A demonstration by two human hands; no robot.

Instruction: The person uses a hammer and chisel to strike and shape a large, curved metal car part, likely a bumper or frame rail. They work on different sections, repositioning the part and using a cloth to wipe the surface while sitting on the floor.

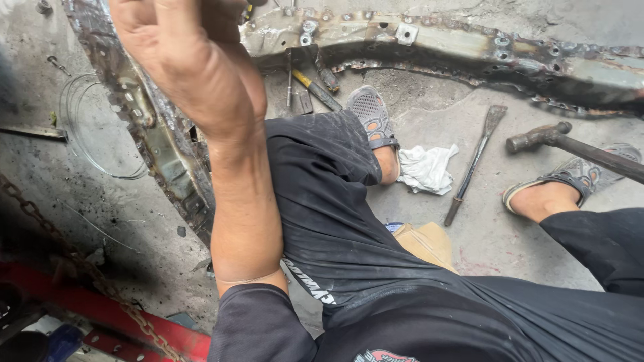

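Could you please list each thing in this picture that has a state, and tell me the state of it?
Left hand: raised close to the camera, fingers curled, holding nothing visible.
Rusty welded metal frame: lying on the concrete floor, corroded.
Flat dark steel chisel: lying loose on the floor.
Rusty-headed hammer: resting on the floor, untouched.
Crumpled white rag: lying beside a sandalled foot.

One hand (194, 74) shows. Two sandals: one (373, 115), another (582, 173). One hammer (570, 144), one chisel (473, 164), one white rag (427, 169), one chain (80, 265), one wire coil (94, 127), one rusty frame (469, 50).
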